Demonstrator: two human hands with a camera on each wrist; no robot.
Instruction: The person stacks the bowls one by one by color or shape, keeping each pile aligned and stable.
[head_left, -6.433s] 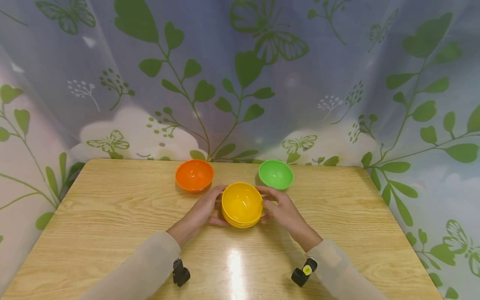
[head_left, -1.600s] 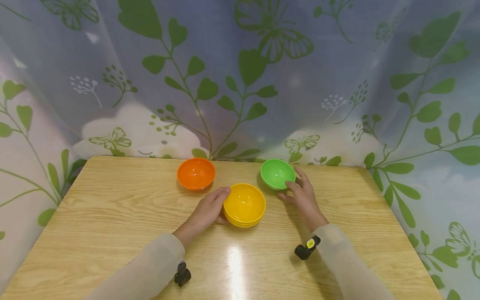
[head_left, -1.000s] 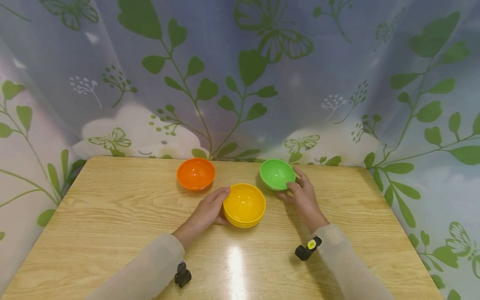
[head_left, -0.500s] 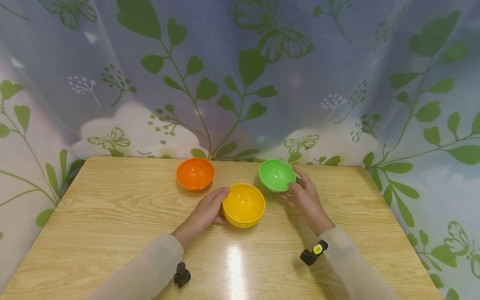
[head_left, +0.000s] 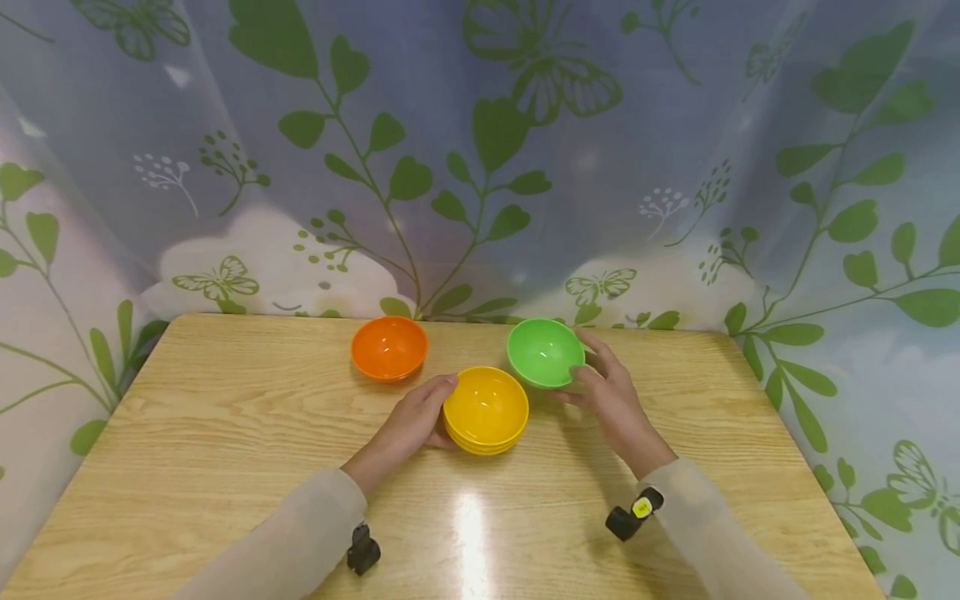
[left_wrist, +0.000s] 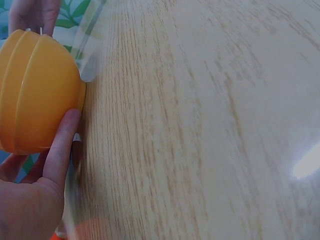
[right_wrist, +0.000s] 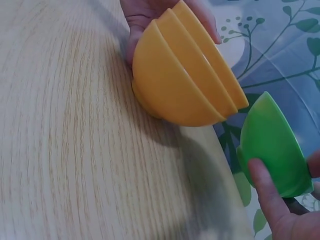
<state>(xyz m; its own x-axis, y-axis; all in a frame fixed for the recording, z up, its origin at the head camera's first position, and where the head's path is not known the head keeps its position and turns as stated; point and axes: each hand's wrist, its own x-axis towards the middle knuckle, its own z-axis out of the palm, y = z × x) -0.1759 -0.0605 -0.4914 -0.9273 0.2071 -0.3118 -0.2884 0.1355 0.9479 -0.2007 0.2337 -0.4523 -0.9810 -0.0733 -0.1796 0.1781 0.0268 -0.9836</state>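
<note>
A stack of yellow bowls stands mid-table in the head view, several rims nested together. My left hand grips its left side, thumb at the top rim. In the left wrist view, a finger of that hand lies low along the yellow bowls, near their base. My right hand holds a green bowl by its right side, thumb at the rim. The right wrist view shows the green bowl tilted and apart from the yellow stack; it looks raised off the table.
An orange bowl stands near the table's back edge, left of the yellow stack. The wooden table ends at a leaf-patterned curtain. Small black cameras are strapped at both wrists.
The right hand has left the yellow stack and taken hold of the green bowl, which has now shifted left and slightly nearer. The left hand stays on the yellow stack.
</note>
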